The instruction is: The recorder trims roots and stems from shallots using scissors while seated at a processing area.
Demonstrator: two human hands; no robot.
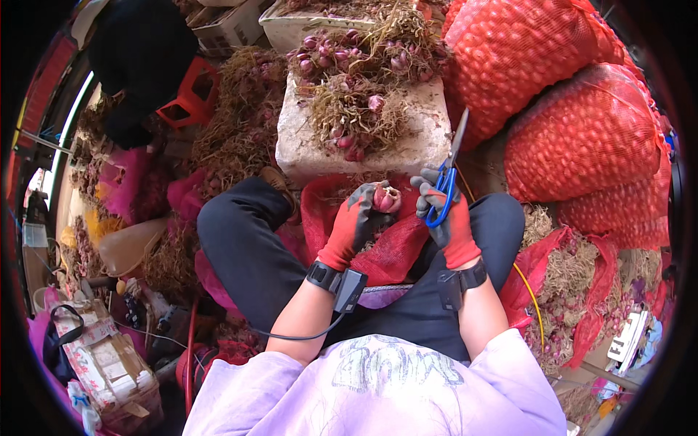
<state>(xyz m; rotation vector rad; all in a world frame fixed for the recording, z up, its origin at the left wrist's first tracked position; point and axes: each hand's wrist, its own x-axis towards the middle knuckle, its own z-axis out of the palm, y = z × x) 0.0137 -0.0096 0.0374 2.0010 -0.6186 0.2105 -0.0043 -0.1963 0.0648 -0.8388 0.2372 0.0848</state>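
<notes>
My left hand (352,229), in a red and grey work glove, is closed around a reddish-purple shallot bulb (387,199) that looks split into several cloves. In my right hand (455,229), gloved the same way, is a pair of scissors (446,187) with blue handles. Its blades point up and away, and appear close together. Both hands hover over a red mesh bag (318,218) spread between my legs. Just beyond them stands a whitish foam box (294,138). Bunches of shallots with dried roots and stalks (349,109) are heaped on it.
Big red mesh sacks full of bulbs (582,138) stand at the right. Dry stalks (243,116) pile up left of the foam box, near a red plastic stool (193,94) and a person in dark clothes (142,58). A worn carton (109,367) lies at the lower left.
</notes>
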